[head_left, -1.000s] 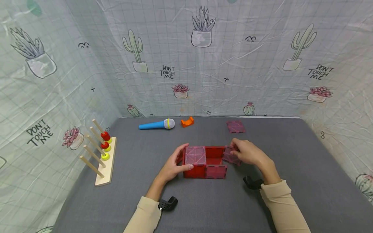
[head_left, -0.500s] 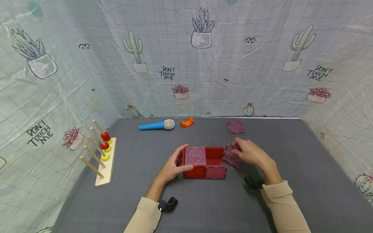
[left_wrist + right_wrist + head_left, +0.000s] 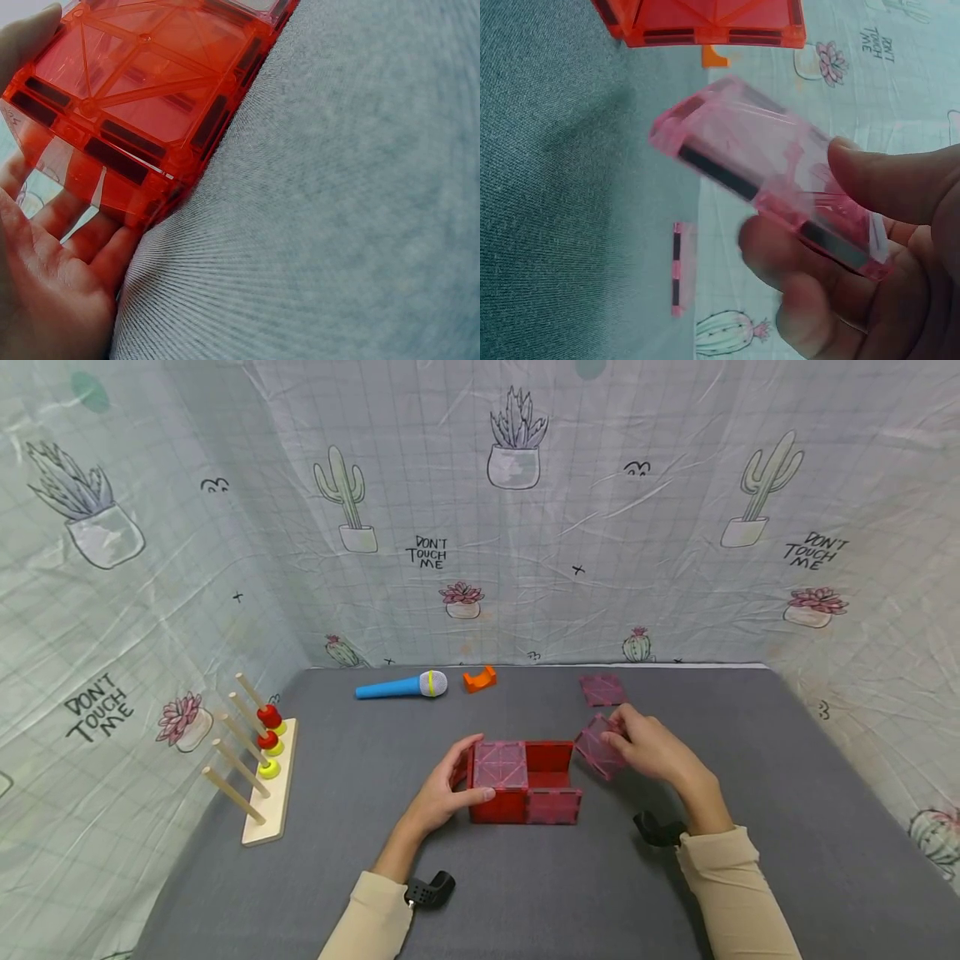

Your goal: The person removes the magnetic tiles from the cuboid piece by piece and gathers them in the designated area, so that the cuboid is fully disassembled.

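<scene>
Head view: red box [image 3: 498, 807], see-thru plastic sq. panels w/ ribbed faces, approx. mid-worktop [image 3: 360, 777]; R half of its top uncovered. My L grip [image 3: 438, 789] is clamped on the box's L end, thumb in front. My R grip [image 3: 656, 747] pinches a pink sq. tile [image 3: 597, 747], tilted, just R of the box. Flat tile [image 3: 603, 691] lies behind; also blue mic [image 3: 401, 685], orange curved pc. [image 3: 478, 680], wooden peg stand [image 3: 277, 802].

L wrist view: glossy panels, dark edge strips [image 3: 116, 160]; my fingers [image 3: 64, 214] lie along the end wall.

R wrist view: held tile's smooth, clear, dark-edged, clamped betw. thumb [image 3: 892, 180] & blurry fingers.
</scene>
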`<control>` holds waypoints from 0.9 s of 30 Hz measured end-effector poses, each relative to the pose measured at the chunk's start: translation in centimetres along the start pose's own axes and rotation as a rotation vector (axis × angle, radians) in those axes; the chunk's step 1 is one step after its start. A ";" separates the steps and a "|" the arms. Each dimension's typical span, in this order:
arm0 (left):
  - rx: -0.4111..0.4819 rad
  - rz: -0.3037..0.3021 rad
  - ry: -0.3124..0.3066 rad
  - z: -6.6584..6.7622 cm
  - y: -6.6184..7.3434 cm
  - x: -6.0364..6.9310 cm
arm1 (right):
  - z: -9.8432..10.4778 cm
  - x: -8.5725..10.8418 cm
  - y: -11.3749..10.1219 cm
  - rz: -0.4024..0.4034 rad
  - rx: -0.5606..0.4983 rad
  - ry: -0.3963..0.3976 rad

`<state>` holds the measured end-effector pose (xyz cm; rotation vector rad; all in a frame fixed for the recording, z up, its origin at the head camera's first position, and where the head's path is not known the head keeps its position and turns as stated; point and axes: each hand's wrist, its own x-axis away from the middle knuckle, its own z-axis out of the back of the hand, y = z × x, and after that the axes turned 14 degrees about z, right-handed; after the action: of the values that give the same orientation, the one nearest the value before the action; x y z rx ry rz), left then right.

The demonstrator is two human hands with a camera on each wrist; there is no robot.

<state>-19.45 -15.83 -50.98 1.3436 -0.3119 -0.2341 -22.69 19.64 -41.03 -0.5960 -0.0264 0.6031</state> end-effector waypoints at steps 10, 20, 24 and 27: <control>0.005 0.007 -0.001 0.0 0.1 0.0 | 0.0 0.0 0.6 -0.084 -0.079 0.052; -0.004 0.006 0.003 0.0 0.2 0.3 | 0.3 0.0 1.4 -0.132 -0.157 0.117; -0.007 0.003 0.003 0.0 0.2 0.2 | 0.5 0.1 1.6 -0.134 -0.120 0.111; -0.010 0.002 0.005 0.0 0.2 0.2 | 0.5 0.1 1.9 -0.128 -0.074 0.123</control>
<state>-19.21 -15.85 -50.78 1.3341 -0.3071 -0.2301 -23.67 21.18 -41.63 -0.6972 0.0284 0.4416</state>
